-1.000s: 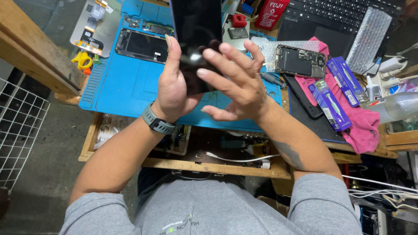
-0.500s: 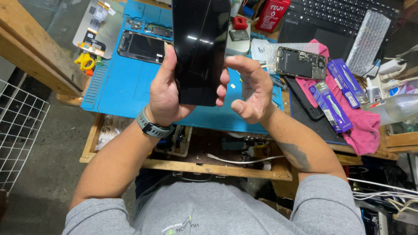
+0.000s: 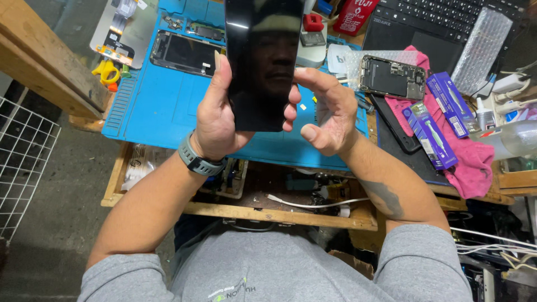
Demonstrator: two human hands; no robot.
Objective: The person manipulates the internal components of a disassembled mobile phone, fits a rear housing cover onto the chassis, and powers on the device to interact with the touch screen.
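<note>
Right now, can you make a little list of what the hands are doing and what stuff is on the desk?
left hand: holds a glossy black phone screen upright by its edge
right hand: open, fingertips at the screen's other edge
wrist: grey watch on the left arm
work surface: blue repair mat
on the mat: another dark screen lying flat
to the right: opened phone body, pink cloth, two purple boxes
far side: black keyboard

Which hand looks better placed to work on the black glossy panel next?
Probably the right hand: it is free, fingers open, its fingertips at the black panel's edge. The left hand is occupied gripping the panel above the blue mat.
</note>
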